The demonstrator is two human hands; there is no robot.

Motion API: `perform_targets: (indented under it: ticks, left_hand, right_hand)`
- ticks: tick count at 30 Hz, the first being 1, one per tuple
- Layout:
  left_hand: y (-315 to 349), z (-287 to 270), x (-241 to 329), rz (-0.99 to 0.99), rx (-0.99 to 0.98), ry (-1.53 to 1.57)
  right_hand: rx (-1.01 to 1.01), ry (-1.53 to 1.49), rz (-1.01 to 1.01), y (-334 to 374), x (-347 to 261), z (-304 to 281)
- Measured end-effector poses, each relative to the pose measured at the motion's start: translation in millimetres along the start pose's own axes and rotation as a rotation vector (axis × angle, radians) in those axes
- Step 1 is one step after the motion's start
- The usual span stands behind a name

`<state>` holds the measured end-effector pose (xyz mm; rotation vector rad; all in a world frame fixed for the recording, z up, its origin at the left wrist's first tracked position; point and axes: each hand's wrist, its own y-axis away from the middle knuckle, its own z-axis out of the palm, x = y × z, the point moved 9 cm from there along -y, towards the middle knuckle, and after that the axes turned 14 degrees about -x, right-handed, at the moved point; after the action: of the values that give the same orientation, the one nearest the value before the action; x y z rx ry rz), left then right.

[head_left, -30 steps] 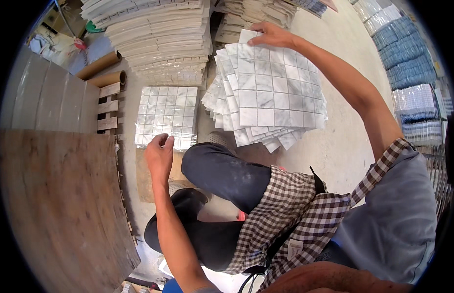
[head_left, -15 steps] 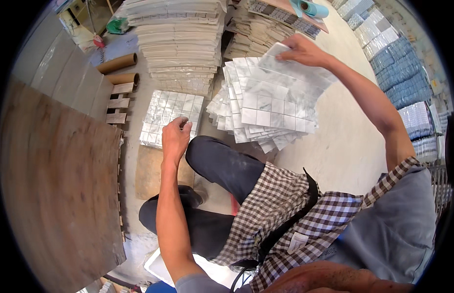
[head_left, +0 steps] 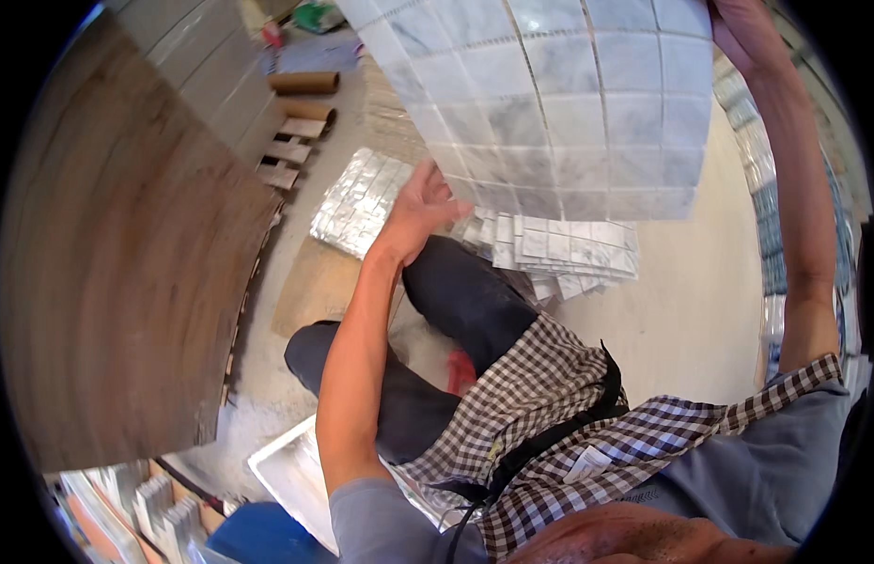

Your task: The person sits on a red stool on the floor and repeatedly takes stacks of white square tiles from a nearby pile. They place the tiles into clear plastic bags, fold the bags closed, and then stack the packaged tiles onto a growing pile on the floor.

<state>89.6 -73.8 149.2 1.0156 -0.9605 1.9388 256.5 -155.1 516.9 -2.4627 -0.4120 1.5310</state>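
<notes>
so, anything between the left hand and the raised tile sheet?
Nothing visible. The left hand is beside the lower-left edge of the tile sheet, which the right hand holds up; contact is too blurred to tell. The loose stack sits below, not between.

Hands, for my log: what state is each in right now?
Left hand: open, near the held tile sheet; contact unclear.
Right hand: holding that sheet's right edge.

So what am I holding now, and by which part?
A mosaic tile sheet, held by its right edge in your right hand. Your left hand is near its lower left edge; contact can't be told.
</notes>
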Motion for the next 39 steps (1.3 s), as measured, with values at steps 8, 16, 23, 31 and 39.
perform_targets:
  ticks: [8, 16, 23, 31, 39]
  left_hand:
    - [44, -104, -36, -0.019, 0.515, 0.17]
    - [113, -175, -174, -0.209, 1.232, 0.165]
    - [117, -174, -242, -0.487, 1.324, 0.048]
    - [121, -192, -299, -0.45, 1.384, 0.143]
    - [132, -201, -318, -0.428, 1.435, 0.281]
  right_hand:
    - [-0.135, 0.181, 0.129, -136, 89, 75]
    - [-0.401, 0.244, 0.247, -198, 310, 218]
    - [-0.497, 0.258, 0.304, -208, 474, 260]
    - [-0.541, 0.525, 0.482, -208, 560, 296]
    - [-0.617, 0.558, 0.538, -211, 594, 320]
